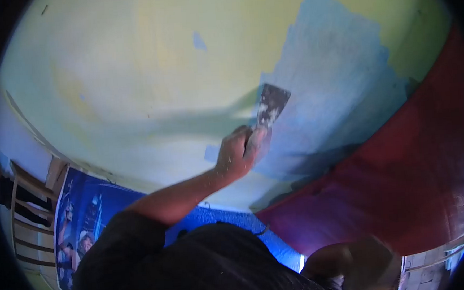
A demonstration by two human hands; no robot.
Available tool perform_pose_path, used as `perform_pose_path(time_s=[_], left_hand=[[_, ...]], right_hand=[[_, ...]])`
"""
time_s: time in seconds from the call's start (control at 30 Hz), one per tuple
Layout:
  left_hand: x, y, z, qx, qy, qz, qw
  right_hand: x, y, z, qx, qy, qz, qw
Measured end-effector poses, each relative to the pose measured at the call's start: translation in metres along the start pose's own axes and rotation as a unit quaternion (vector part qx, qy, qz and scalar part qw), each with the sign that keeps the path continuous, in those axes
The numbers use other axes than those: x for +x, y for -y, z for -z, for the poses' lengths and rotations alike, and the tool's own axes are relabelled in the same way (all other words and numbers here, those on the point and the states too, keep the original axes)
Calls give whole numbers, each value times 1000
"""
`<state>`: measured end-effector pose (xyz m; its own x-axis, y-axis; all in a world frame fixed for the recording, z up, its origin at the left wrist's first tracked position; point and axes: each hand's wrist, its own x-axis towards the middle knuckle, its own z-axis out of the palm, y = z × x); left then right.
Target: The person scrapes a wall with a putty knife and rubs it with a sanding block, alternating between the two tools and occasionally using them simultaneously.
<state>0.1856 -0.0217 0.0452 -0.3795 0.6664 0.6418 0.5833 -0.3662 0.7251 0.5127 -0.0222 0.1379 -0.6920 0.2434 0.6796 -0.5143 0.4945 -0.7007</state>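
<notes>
My left hand (242,151) is wrapped round the handle of a putty knife (273,101). Its wide, dark blade is spotted with white and lies at or very near the left edge of a large blue-grey patch (333,69) on the pale yellow-green wall (157,59). Pale specks dot my left wrist and forearm. Down at the lower right, my right hand (337,261) is dim and smeared by motion beside a brownish shape (375,266). Its fingers cannot be made out, nor whether it holds anything.
A dark red sheet or surface (404,177) spans the right side. Behind my left arm are a blue printed poster (100,206) and a bright blue surface (215,216). A wooden ladder-like frame (32,223) stands at the far left. Small blue marks (199,41) dot the wall.
</notes>
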Motion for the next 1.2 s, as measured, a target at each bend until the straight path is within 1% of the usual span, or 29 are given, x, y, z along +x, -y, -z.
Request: perform_pose_path(time_s=[0.03, 0.07, 0.1, 0.17, 0.23, 0.3, 0.33, 0.43, 0.53, 0.63, 0.73, 0.83, 0.93, 1.03, 1.1, 1.13, 1.2], left_hand=[[1, -8, 0, -19, -6, 20, 1000], [0, 1, -2, 1, -4, 16, 1000], [-3, 11, -4, 21, -1, 12, 1000], [-5, 15, -5, 21, -1, 8, 1000], [-4, 16, -3, 26, 2, 10, 1000], [-3, 10, 1, 32, 13, 21, 999], [-2, 9, 3, 40, 17, 12, 999], [-3, 5, 3, 24, 26, 56, 998], [-2, 6, 1, 32, -6, 6, 999], [-2, 5, 4, 57, 11, 35, 998], [-3, 6, 1, 40, 8, 41, 998], [-2, -5, 2, 24, 3, 69, 997], [-2, -2, 2, 45, 3, 34, 998], [-2, -4, 2, 29, 10, 76, 997], [-3, -4, -2, 26, -7, 40, 999], [-3, -3, -3, 23, -13, 23, 999], [-6, -2, -1, 27, -2, 40, 999]], right_hand=[[11, 22, 2, -101, 42, 41, 993], [26, 38, -3, -199, 77, 71, 974], [39, 46, -8, -263, 102, 88, 955], [58, 52, -19, -340, 145, 115, 922], [64, 52, -24, -369, 160, 129, 906], [64, 51, -27, -381, 163, 134, 900], [65, 52, -28, -387, 164, 140, 896], [66, 50, -29, -396, 162, 150, 891], [64, 48, -30, -400, 159, 158, 889], [65, 47, -30, -401, 155, 159, 889], [64, 44, -31, -407, 146, 161, 887], [60, 41, -33, -412, 137, 163, 886], [60, 35, -35, -414, 128, 169, 885], [53, 32, -35, -415, 103, 173, 887], [46, 29, -34, -409, 70, 171, 894], [41, 26, -32, -404, 46, 165, 899], [28, 9, -32, -396, -36, 146, 906]])
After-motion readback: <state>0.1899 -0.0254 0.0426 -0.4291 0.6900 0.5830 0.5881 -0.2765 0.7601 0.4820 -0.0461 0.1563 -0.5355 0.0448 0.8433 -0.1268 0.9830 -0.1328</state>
